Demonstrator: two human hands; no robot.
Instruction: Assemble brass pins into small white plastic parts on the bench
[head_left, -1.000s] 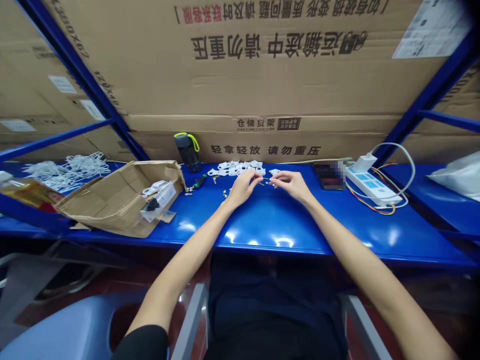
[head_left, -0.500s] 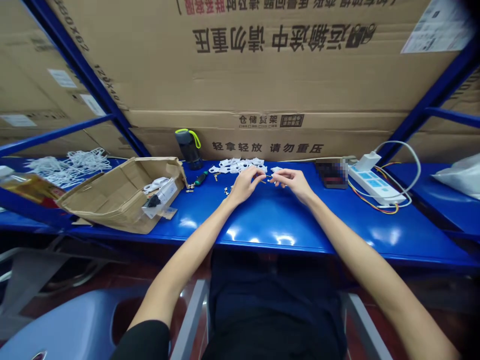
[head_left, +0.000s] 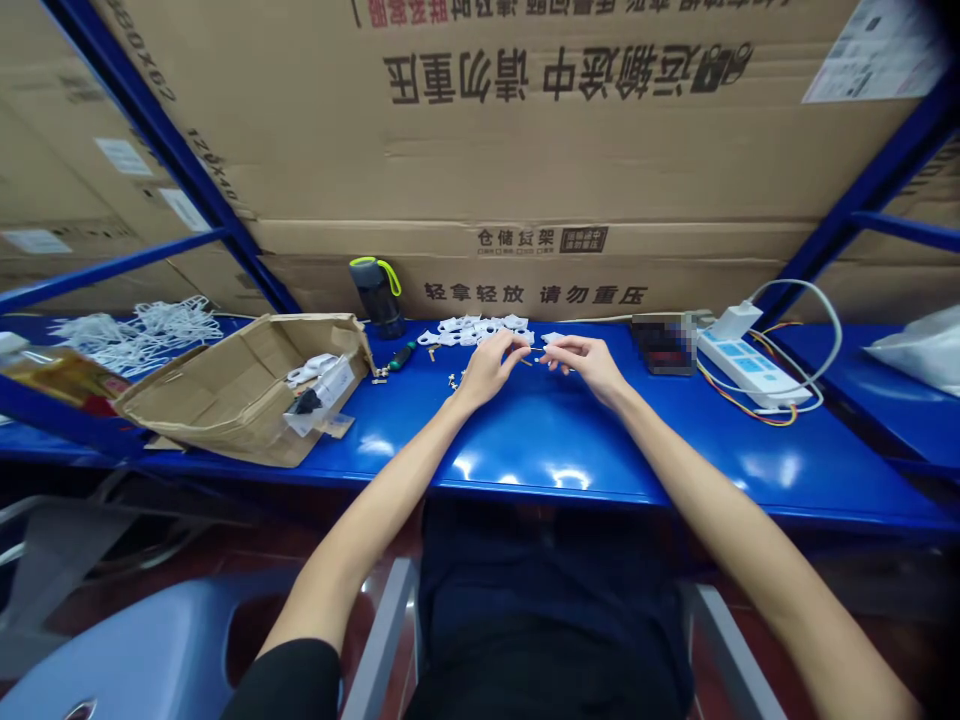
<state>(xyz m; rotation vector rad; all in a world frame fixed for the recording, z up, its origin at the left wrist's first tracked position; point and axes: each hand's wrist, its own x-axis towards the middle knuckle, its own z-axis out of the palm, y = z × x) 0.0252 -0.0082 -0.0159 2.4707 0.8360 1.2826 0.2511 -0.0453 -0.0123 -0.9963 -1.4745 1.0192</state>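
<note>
My left hand and my right hand face each other over the blue tabletop, both with thumb and fingers pinched together. A small thin pale piece spans the gap between their fingertips; it is too small to name. Behind my left hand lie several white plastic parts, and another white part sits behind my right fingertips. Small brass-coloured pieces are scattered beside my left hand. Farther left rests a screwdriver with a green and black handle.
An open cardboard box with white parts and a bag stands left, near a dark bottle and white cords. At right are a dark object, partly blurred, and a power strip with loose cables. Cardboard walls the back.
The thin piece between my fingertips looks paler and shows a little differently than before. Both hands stay nearly in place.
</note>
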